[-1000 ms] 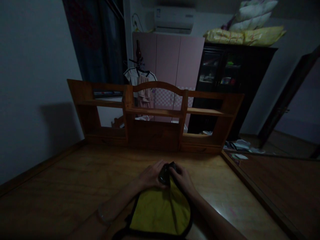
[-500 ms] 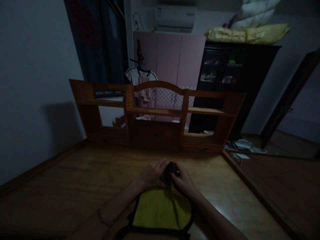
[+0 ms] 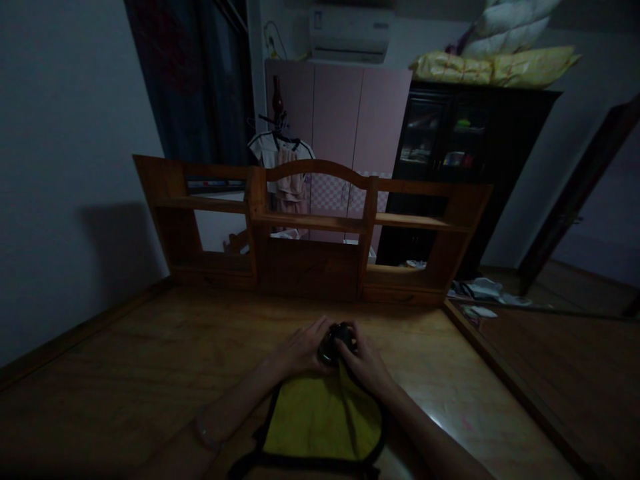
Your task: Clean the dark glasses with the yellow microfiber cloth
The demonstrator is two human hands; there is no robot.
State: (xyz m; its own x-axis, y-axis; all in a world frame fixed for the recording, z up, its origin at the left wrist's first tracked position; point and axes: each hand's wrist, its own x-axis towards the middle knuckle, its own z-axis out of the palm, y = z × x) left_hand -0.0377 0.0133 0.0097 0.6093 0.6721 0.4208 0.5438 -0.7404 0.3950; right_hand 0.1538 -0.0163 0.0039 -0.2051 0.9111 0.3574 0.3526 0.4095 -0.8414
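Both my hands meet around a small dark, rounded object (image 3: pixel 330 348) with a shiny surface; its kind does not show in the dim light. My left hand (image 3: pixel 306 348) curls around its left side, fingers over the far edge. From the right, my right hand (image 3: pixel 367 360) grips it, thumb on top. Beneath my wrists lies a yellow-green fabric piece (image 3: pixel 320 423) with black edging and a black strap at the near left. A fold in the fabric runs up to my right thumb; whether that hand also pinches it I cannot tell.
The wooden tabletop (image 3: pixel 150 347) has a raised rim (image 3: pixel 505 373) on the right. A wooden shelf unit (image 3: pixel 313 267) stands across its far edge. Beyond are a pink wardrobe (image 3: pixel 335 120), a dark cabinet (image 3: pixel 480 147) and hanging clothes (image 3: pixel 285 167). A wall (image 3: pixel 75 167) borders the left.
The dark object has tilted slightly in my hands, and its shiny lower left side now shows more. My hands have shifted very slightly left; the fabric lies about as before.
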